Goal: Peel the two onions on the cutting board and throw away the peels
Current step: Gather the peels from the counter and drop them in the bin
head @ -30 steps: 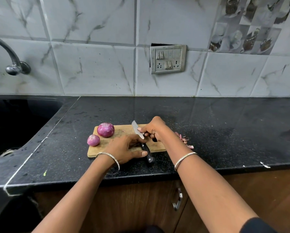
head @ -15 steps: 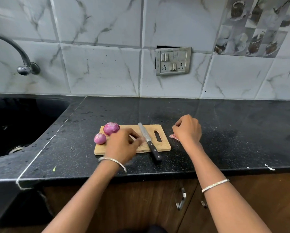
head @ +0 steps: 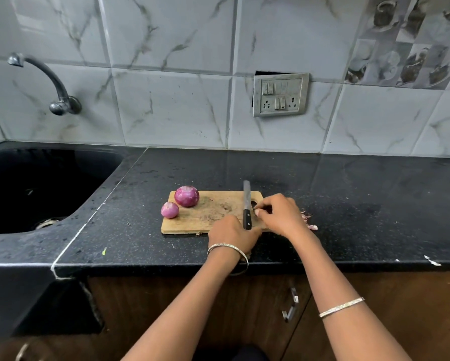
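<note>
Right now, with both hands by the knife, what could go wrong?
The knife lies between the hands: left hand by its handle, right hand beside the blade. Gathering scraps could nick a finger. Peels lie loose on the counter right of the board, easy to miss.

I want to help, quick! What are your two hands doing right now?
Left hand: curled beside the knife handle; grip cannot be told.
Right hand: curled over the cutting board; contents cannot be told.
</note>
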A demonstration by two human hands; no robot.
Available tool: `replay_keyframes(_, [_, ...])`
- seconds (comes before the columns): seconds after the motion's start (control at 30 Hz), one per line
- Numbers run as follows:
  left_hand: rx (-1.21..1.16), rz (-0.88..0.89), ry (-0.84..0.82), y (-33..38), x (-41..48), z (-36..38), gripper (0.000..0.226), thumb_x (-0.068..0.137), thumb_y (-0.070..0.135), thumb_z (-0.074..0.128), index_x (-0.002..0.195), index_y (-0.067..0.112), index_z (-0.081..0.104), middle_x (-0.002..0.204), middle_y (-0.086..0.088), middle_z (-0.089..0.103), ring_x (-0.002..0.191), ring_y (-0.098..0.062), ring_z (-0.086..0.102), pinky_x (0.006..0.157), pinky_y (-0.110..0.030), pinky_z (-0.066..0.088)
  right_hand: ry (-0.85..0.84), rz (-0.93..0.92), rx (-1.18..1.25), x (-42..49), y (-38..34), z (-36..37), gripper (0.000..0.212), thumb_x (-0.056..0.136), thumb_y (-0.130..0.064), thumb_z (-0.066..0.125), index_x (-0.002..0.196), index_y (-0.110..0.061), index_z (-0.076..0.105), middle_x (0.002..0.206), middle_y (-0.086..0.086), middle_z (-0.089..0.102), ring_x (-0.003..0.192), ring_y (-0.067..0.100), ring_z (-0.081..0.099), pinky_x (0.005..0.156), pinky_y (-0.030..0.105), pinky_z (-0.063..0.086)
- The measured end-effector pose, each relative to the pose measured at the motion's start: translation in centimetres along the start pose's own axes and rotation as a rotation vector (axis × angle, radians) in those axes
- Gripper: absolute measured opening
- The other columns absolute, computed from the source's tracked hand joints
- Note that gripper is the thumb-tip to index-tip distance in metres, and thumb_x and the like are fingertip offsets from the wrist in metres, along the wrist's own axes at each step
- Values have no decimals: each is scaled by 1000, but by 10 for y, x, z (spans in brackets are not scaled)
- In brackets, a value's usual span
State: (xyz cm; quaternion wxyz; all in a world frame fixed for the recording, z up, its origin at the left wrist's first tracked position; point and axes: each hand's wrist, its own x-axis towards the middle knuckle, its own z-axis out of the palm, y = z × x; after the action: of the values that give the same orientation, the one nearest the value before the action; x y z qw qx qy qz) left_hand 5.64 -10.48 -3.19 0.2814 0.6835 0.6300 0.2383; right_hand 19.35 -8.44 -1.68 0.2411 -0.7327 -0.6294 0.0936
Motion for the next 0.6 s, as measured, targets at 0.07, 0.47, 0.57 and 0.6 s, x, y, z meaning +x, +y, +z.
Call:
replay_keyframes(0.07, [-80,-17,-29,-6,6,-1,45,90,49,55,73,9,67,72,-10,75,76,-33,74,76,-42,62,-21,-41,13,-7,-4,5,25,98,-21,61,119,-23,75,117,2,73,115,26,62,91,31,46])
replay_keyframes(0.47, [-380,10,244,-59,-5,-96,35,97,27,49,70,11,64,58,-11,70,44,-21,53,48,-27,37,154,-442,81,-42,-45,52,23,84,-45,76,103,-31,75,105,-12,70,109,14,57,94,43,45])
replay_keyframes(0.57, [-432,16,243,-66,-11,-112,35,97,26,47,73,7,64,58,-11,68,42,-20,50,38,-21,32,142,-509,-69,-40,-71,62,35,82,-57,73,107,-32,73,112,-12,67,114,13,53,93,38,36])
replay_keyframes(0.6, [-442,13,242,-68,-12,-114,35,96,25,47,73,6,64,58,-11,68,42,-20,49,38,-21,32,148,-530,-132,-39,-76,65,35,83,-57,72,109,-32,73,113,-10,67,114,14,53,93,38,35])
